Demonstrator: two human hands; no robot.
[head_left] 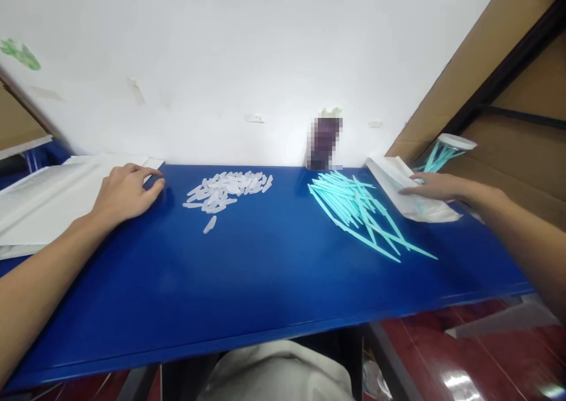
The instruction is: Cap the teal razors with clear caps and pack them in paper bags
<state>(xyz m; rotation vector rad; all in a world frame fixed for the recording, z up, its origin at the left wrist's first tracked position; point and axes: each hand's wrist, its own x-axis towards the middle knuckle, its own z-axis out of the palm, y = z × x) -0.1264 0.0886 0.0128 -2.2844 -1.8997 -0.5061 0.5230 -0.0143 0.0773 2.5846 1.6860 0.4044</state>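
My left hand point(128, 191) lies palm down at the left, over the edge of some flat white sheets or bags point(53, 203), fingers apart and nothing held. Just right of its fingertips is a pile of small, translucent whitish flat pieces point(232, 186); one loose piece point(210, 224) lies in front. My right hand point(431, 186) rests over a white packet point(400, 203), fingers stretched out and partly overlapping it. A bit of teal shows between these fingers. To their left spreads a heap of long, thin teal sticks point(354, 203), some fanned toward me.
Everything lies on a blue tabletop point(247, 277) against a white wall point(221, 65). A clear cup point(448, 150) with teal sticks stands behind my right hand. A blurred dark object point(325, 141) is against the wall. Cardboard point(508, 177) borders the right side.
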